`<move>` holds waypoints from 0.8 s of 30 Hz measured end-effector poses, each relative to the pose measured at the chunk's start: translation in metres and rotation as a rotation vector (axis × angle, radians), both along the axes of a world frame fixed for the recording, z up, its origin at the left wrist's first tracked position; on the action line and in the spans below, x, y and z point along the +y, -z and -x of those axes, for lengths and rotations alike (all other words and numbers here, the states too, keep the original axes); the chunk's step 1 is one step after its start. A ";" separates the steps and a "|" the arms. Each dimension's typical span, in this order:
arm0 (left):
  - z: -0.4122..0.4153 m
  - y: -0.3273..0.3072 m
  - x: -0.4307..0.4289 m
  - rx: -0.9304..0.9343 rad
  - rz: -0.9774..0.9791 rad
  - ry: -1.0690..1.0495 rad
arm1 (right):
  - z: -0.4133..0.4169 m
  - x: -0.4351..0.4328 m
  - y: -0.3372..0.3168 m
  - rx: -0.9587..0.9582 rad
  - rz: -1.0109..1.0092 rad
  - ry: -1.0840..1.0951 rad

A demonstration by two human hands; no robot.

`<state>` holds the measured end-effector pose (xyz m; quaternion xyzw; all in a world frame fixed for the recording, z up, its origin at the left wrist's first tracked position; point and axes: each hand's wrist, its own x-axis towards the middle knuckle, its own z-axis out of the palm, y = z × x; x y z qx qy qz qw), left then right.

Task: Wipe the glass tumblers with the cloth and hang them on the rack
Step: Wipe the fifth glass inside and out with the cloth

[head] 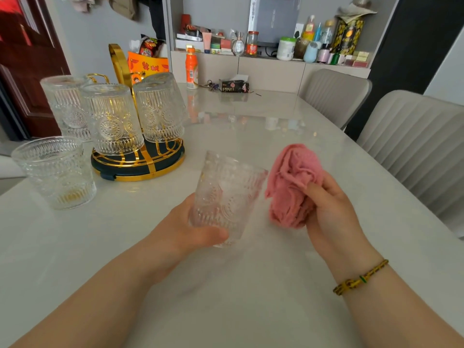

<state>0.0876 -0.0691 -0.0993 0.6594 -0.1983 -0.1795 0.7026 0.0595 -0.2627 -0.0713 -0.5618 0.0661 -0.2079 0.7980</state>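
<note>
Left hand [187, 228], fingers curled round ribbed glass tumbler [231, 187], right hand [331, 212], fingers clutching crumpled pink cloth [291, 179]

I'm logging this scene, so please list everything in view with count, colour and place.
table: one, glossy white, fills the foreground.
rack: one, gold with dark base, table's left side.
hung tumblers: three, clear, upside down on the rack.
standing tumbler: one, clear, upright, left of the rack.
held tumbler: one, clear, centre foreground.
cloth: one, pink, bunched, right of the held tumbler.
orange bottle: one, orange, table's far end.
chairs: two, grey, right of the table.
shelf clutter: many bottles and jars, mixed colours, back wall.
bracelet: one, yellow, right wrist.
left hand: one, grips the held tumbler.
right hand: one, holds the cloth.
</note>
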 end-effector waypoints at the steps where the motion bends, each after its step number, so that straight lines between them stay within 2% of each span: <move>1: 0.001 0.001 -0.001 -0.022 -0.050 -0.007 | 0.000 -0.001 0.000 -0.027 0.003 -0.020; 4: 0.002 0.001 -0.002 -0.083 -0.132 0.018 | 0.003 0.001 -0.001 -0.040 0.064 -0.166; 8: 0.001 0.002 0.001 -0.159 -0.239 -0.010 | 0.006 -0.002 -0.005 0.037 0.127 -0.337; 11: 0.005 -0.002 0.001 -0.275 -0.349 -0.010 | 0.008 -0.003 -0.010 0.116 0.041 -0.315; 12: 0.007 -0.003 0.000 -0.317 -0.378 0.001 | 0.010 -0.001 -0.011 0.139 0.076 -0.271; 15: 0.010 -0.006 0.000 -0.392 -0.416 0.005 | 0.009 0.003 -0.003 0.134 0.404 -0.200; 19: 0.012 -0.009 0.000 -0.457 -0.404 -0.040 | 0.012 0.000 -0.008 0.084 0.492 -0.340; 21: 0.015 -0.009 -0.002 -0.499 -0.409 -0.050 | 0.014 -0.002 -0.010 0.084 0.651 -0.388; 24: 0.019 -0.008 -0.003 -0.531 -0.417 -0.032 | 0.012 0.000 -0.007 0.117 0.821 -0.322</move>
